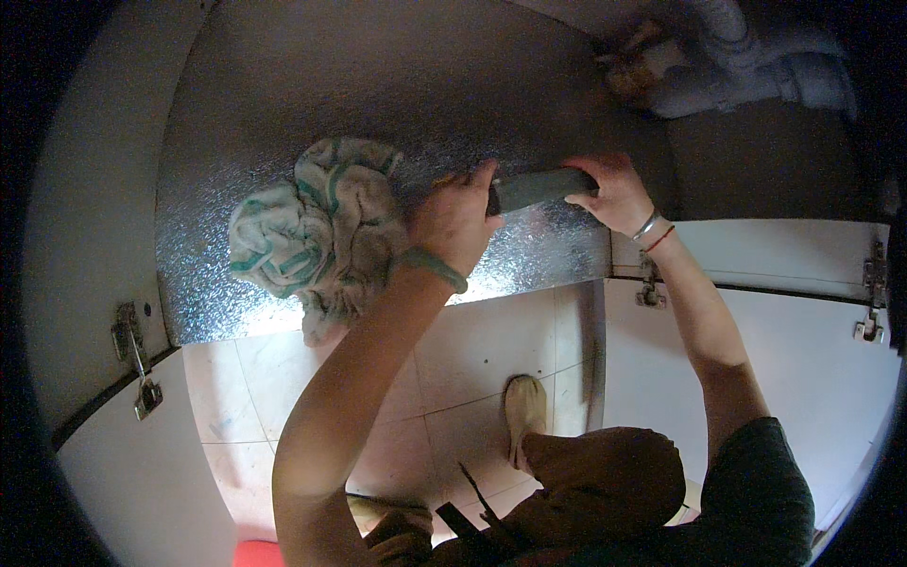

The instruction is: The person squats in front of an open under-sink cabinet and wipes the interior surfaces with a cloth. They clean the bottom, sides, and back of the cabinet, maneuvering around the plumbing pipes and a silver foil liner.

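Dark bar (540,190) sits between the left hand (455,222), gripping one end, and the right hand (620,195), gripping the other; from here I can't tell whether it touches the sheet (557,248) below. A crumpled cloth (326,227) lies just beside the left hand; pipes (746,83) bend beyond the right.

Count one cloth bundle (350,227); right of it, two hands, left hand (455,225) and right hand (619,194), one dark bar (545,189), three wristbands (435,267) and two metal hinges (650,298); left of it, one more hinge (148,399).
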Demonstrator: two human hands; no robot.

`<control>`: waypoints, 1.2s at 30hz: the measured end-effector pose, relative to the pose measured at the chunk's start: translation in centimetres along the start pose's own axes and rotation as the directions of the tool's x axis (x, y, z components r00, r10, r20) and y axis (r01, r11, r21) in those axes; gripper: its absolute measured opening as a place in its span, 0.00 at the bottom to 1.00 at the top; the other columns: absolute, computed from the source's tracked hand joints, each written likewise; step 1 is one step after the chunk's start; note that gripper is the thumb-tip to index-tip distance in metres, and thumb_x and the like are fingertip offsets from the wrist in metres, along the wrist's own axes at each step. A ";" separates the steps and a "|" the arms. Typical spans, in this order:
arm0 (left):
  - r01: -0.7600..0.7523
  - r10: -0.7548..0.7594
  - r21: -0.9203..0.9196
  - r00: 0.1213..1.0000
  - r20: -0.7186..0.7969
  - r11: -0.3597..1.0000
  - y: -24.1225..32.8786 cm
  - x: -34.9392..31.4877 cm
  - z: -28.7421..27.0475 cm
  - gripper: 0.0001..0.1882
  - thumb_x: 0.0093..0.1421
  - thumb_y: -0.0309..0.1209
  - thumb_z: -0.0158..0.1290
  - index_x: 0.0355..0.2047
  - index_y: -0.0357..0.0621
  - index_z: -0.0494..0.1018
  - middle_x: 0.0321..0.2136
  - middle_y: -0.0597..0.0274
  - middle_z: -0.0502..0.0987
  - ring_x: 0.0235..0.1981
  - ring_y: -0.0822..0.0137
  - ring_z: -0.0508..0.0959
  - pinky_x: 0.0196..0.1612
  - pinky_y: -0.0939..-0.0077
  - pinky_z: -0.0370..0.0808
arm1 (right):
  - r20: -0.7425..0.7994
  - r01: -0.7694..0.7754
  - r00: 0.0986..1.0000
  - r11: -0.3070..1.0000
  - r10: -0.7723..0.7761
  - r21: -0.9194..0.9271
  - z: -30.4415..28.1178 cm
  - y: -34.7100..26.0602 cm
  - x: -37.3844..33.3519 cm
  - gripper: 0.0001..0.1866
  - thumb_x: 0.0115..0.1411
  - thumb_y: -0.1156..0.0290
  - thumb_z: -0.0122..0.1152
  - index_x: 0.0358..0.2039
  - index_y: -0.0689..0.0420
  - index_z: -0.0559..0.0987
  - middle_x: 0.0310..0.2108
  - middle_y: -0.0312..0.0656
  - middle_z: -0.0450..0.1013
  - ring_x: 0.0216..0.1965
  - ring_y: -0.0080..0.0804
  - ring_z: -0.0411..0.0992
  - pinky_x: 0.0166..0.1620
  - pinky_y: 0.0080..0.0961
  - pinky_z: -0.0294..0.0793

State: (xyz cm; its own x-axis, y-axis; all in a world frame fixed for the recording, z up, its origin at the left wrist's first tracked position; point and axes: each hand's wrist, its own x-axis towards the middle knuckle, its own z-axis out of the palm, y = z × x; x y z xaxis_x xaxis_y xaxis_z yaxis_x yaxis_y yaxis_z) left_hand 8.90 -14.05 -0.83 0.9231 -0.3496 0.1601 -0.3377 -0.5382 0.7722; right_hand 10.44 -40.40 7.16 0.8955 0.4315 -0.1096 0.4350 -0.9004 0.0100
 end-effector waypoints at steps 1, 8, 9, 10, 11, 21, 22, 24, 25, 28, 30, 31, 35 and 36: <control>0.018 -0.018 -0.014 1.000 -0.010 1.000 -0.3 -0.1 0.1 0.38 0.44 0.34 0.69 0.57 0.44 0.68 0.37 0.40 0.78 0.39 0.44 0.79 0.43 0.57 0.76 | 0.010 0.031 1.000 0.997 -0.030 -0.076 -0.6 -1.0 0.4 0.29 0.50 0.59 0.69 0.54 0.46 0.74 0.46 0.45 0.76 0.48 0.46 0.73 0.54 0.41 0.69; 0.081 -0.078 -0.074 0.996 0.044 0.994 -0.7 -1.2 -0.4 0.46 0.47 0.28 0.66 0.65 0.36 0.54 0.50 0.38 0.72 0.50 0.42 0.74 0.54 0.59 0.71 | 0.099 0.266 0.960 0.963 -0.261 -0.038 -3.2 -9.6 4.5 0.35 0.49 0.60 0.69 0.59 0.43 0.69 0.45 0.41 0.75 0.45 0.42 0.74 0.51 0.41 0.70; 0.053 -0.053 -0.054 0.999 -0.003 0.997 -1.3 -1.7 -0.5 0.47 0.47 0.27 0.66 0.65 0.35 0.53 0.50 0.38 0.72 0.50 0.42 0.73 0.54 0.59 0.71 | 0.165 0.260 0.956 0.962 -0.243 -0.089 -3.6 -10.5 4.9 0.33 0.50 0.61 0.67 0.58 0.43 0.70 0.43 0.41 0.75 0.44 0.42 0.74 0.50 0.41 0.71; 0.022 -0.024 -0.037 0.998 -0.052 0.999 -1.4 -1.8 -0.7 0.48 0.47 0.27 0.66 0.65 0.34 0.52 0.51 0.38 0.71 0.51 0.42 0.73 0.55 0.59 0.70 | 0.231 0.254 0.949 0.956 -0.217 -0.145 -4.0 -11.0 5.2 0.30 0.52 0.62 0.65 0.58 0.44 0.71 0.41 0.41 0.75 0.43 0.41 0.74 0.48 0.40 0.73; 0.017 -0.019 -0.036 0.999 -0.045 0.999 -1.3 -1.9 -0.8 0.47 0.47 0.26 0.65 0.65 0.33 0.52 0.51 0.39 0.71 0.51 0.42 0.73 0.55 0.59 0.70 | 0.287 0.298 0.929 0.934 -0.235 -0.198 -4.3 -11.3 5.5 0.28 0.53 0.64 0.63 0.56 0.44 0.72 0.39 0.41 0.74 0.43 0.41 0.75 0.47 0.39 0.74; -0.059 0.052 -0.102 0.996 -0.072 0.993 -0.6 -1.9 -1.0 0.48 0.47 0.26 0.66 0.66 0.38 0.53 0.45 0.35 0.73 0.46 0.40 0.73 0.52 0.55 0.70 | 0.517 0.378 0.845 0.837 -0.137 -0.396 -4.6 -6.8 3.4 0.30 0.55 0.74 0.57 0.60 0.41 0.69 0.44 0.44 0.71 0.40 0.41 0.75 0.40 0.35 0.80; -0.054 0.050 -0.094 0.998 -0.049 0.994 -0.4 -1.9 -1.2 0.48 0.47 0.26 0.66 0.66 0.39 0.53 0.44 0.35 0.73 0.45 0.40 0.73 0.51 0.55 0.71 | 0.535 0.360 0.839 0.838 -0.099 -0.410 -4.5 -5.7 3.2 0.32 0.55 0.74 0.58 0.61 0.40 0.68 0.45 0.44 0.71 0.41 0.41 0.75 0.40 0.35 0.80; -0.118 0.108 -0.077 0.987 -0.123 0.990 -0.8 -2.0 -0.7 0.48 0.47 0.26 0.66 0.66 0.39 0.53 0.42 0.37 0.74 0.43 0.41 0.74 0.50 0.54 0.71 | 0.553 0.313 0.832 0.863 -0.048 -0.396 -4.0 -3.3 2.6 0.34 0.55 0.76 0.59 0.62 0.38 0.66 0.47 0.45 0.71 0.42 0.43 0.75 0.43 0.37 0.79; -0.146 0.134 -0.067 0.979 -0.156 0.987 -1.0 -2.0 -0.3 0.48 0.47 0.26 0.66 0.66 0.40 0.53 0.41 0.37 0.74 0.42 0.41 0.74 0.49 0.54 0.71 | 0.555 0.286 0.831 0.875 -0.024 -0.390 -3.3 -1.7 2.1 0.33 0.56 0.76 0.60 0.62 0.38 0.67 0.47 0.45 0.71 0.42 0.44 0.74 0.44 0.38 0.79; -0.079 0.078 -0.079 0.997 -0.018 0.994 -0.3 -1.6 -0.8 0.47 0.47 0.27 0.65 0.66 0.39 0.54 0.42 0.38 0.74 0.42 0.42 0.74 0.49 0.54 0.71 | 0.585 0.179 0.807 0.911 0.080 -0.372 -2.9 2.1 0.6 0.34 0.55 0.77 0.61 0.62 0.39 0.67 0.50 0.47 0.70 0.47 0.47 0.73 0.51 0.41 0.76; -0.090 0.089 -0.082 0.996 -0.010 0.993 -0.4 -1.6 -0.4 0.47 0.48 0.27 0.65 0.66 0.39 0.54 0.44 0.38 0.74 0.44 0.42 0.74 0.50 0.56 0.71 | 0.636 0.202 0.760 0.879 0.137 -0.431 -3.1 3.1 0.0 0.36 0.53 0.81 0.61 0.62 0.39 0.67 0.53 0.49 0.69 0.50 0.48 0.72 0.52 0.41 0.75; -0.094 0.093 -0.080 0.996 -0.010 0.992 -0.5 -1.6 -0.5 0.47 0.48 0.28 0.65 0.66 0.38 0.54 0.46 0.38 0.73 0.45 0.42 0.74 0.51 0.56 0.71 | 0.656 0.219 0.737 0.861 0.163 -0.460 -3.3 3.2 0.0 0.37 0.52 0.82 0.61 0.62 0.39 0.68 0.54 0.49 0.68 0.51 0.48 0.71 0.53 0.41 0.75; -0.138 0.134 -0.087 0.990 -0.051 0.987 0.0 -1.5 -0.5 0.45 0.49 0.29 0.65 0.65 0.37 0.54 0.49 0.38 0.72 0.47 0.42 0.73 0.52 0.58 0.70 | 0.664 0.131 0.707 0.878 0.243 -0.460 -2.9 5.3 -1.1 0.39 0.49 0.87 0.59 0.61 0.40 0.68 0.55 0.51 0.69 0.54 0.49 0.70 0.55 0.40 0.73; -0.148 0.143 -0.092 0.988 -0.058 0.985 0.0 -1.4 -0.4 0.45 0.49 0.29 0.64 0.65 0.37 0.54 0.49 0.39 0.72 0.47 0.42 0.73 0.52 0.58 0.70 | 0.670 0.128 0.700 0.880 0.247 -0.458 -2.8 6.0 -1.4 0.38 0.50 0.88 0.59 0.60 0.41 0.69 0.53 0.51 0.70 0.53 0.49 0.70 0.55 0.40 0.73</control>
State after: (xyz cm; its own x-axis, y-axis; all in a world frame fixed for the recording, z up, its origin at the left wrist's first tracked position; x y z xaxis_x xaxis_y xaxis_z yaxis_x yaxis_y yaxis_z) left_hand 7.68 -13.24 -0.83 0.8742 -0.3784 0.3043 -0.4526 -0.4078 0.7930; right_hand 12.05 -46.21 10.18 0.6714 0.0418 -0.7399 0.5401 -0.7112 0.4500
